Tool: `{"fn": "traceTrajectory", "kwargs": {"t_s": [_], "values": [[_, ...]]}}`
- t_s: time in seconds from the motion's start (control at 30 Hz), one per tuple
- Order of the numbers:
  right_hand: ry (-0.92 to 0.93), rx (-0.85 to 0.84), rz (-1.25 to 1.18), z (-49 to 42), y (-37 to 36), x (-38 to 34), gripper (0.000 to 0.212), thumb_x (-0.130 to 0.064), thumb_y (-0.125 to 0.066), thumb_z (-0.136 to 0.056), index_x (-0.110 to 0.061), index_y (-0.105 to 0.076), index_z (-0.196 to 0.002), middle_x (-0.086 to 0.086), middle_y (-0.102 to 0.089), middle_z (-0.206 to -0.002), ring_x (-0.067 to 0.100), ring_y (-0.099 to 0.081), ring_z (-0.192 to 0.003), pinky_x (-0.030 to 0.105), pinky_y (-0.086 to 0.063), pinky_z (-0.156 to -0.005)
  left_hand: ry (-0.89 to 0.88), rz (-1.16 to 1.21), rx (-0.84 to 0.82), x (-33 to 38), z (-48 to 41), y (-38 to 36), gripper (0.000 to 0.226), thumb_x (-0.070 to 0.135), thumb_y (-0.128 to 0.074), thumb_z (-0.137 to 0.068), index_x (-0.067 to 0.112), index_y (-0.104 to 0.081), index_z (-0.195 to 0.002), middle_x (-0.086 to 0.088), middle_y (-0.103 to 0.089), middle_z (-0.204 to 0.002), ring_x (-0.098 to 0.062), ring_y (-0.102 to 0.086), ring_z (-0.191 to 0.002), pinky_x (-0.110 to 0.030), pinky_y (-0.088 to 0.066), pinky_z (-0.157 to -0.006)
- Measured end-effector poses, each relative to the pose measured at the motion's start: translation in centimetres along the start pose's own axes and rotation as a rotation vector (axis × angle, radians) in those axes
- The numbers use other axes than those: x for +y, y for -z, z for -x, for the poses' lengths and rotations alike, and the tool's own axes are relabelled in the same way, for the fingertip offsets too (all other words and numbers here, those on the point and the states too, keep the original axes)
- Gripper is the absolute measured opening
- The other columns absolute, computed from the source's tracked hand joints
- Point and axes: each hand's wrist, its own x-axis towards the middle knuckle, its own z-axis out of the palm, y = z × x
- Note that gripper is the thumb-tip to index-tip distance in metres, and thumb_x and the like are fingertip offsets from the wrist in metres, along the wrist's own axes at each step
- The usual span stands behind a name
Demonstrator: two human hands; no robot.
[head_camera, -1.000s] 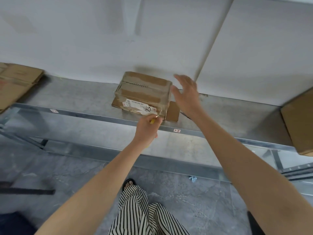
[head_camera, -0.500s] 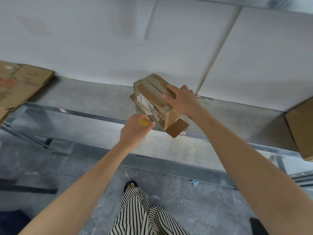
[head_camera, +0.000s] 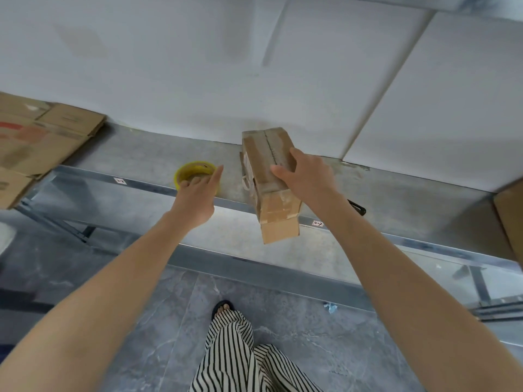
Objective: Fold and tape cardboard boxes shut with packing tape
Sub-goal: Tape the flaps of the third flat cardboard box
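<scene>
though half-hidden, tape roll (head_camera: 185, 171) behind left hand (head_camera: 195, 200)

Bright, even, diffuse light is recorded. A faint, soft shadow is cast on the wall (head_camera: 254, 121) at 12 o'clock of the box (head_camera: 264, 154). Straight lines are bowed by wide-angle distortion; slight softness is noted at 9 o'clock.

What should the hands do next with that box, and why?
Probably the left hand should fold shut the loose end flap of the box: it sticks out untaped, the right hand holds the box, and the tape lies close by.
</scene>
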Motion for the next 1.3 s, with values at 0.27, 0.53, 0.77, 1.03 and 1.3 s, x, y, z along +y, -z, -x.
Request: {"fn": "traceTrajectory", "kwargs": {"t_s": [0.27, 0.53, 0.77, 1.03, 1.3], "values": [[0.024, 0.012, -0.076, 0.1, 0.0, 0.2, 0.058, -0.057, -0.046, -0.091, -0.016, -0.046, -0.132, 0.008, -0.061, -0.116, 0.027, -0.056, -0.105, 0.032, -0.037, -0.077, 0.18, 0.717, 0.453, 3.7, 0.8, 0.9, 0.044, 0.015, -0.034, -0.093, 0.006, -0.048, -0.134, -0.01, -0.053, -0.131, -0.026, -0.045, -0.122, -0.033, -0.03, -0.103], [0.045, 0.041, -0.223, 0.1, -0.8, 1.1, 0.049, -0.044, -0.045, -0.097, -0.02, -0.044, -0.14, 0.007, -0.063, -0.119, 0.026, -0.055, -0.108, 0.029, -0.036, -0.081, 0.308, 1.563, 0.218, 11.8, -1.4, 3.8, 0.048, 0.036, -0.037, -0.096, 0.023, -0.036, -0.142, -0.003, -0.044, -0.143, -0.016, -0.043, -0.13, -0.038, -0.035, -0.11], [0.081, 0.028, -0.45, -0.3, -1.3, 2.4, 0.039, -0.03, -0.042, -0.1, -0.023, -0.05, -0.138, -0.001, -0.064, -0.092, 0.019, -0.057, -0.081, 0.032, -0.047, -0.08, 0.298, 1.673, 0.189, 11.1, -1.6, 2.3, 0.054, 0.021, -0.039, -0.101, 0.017, -0.018, -0.151, -0.007, -0.035, -0.151, -0.019, -0.039, -0.135, -0.042, -0.032, -0.113], [0.196, -0.054, -0.199, 0.7, -1.5, 3.1, 0.058, -0.055, -0.029, -0.097, -0.029, -0.027, -0.149, 0.002, -0.057, -0.131, 0.023, -0.055, -0.116, 0.041, -0.045, -0.096, 0.104, 0.481, 0.423, 10.6, -0.9, 1.8, 0.054, 0.044, -0.023, -0.097, 0.018, -0.053, -0.135, -0.008, -0.03, -0.154, -0.026, -0.024, -0.143, -0.057, -0.016, -0.111], [0.312, 0.004, 0.006, 0.7, -1.6, 3.3, 0.047, -0.04, -0.023, -0.103, -0.032, -0.027, -0.149, 0.005, -0.059, -0.121, 0.029, -0.057, -0.106, 0.038, -0.043, -0.083, -0.106, 0.099, 0.544, 9.0, -1.7, 1.5, 0.056, 0.044, -0.03, -0.098, 0.005, -0.069, -0.107, -0.019, -0.063, -0.122, -0.036, -0.06, -0.111, -0.052, -0.046, -0.091]]}}
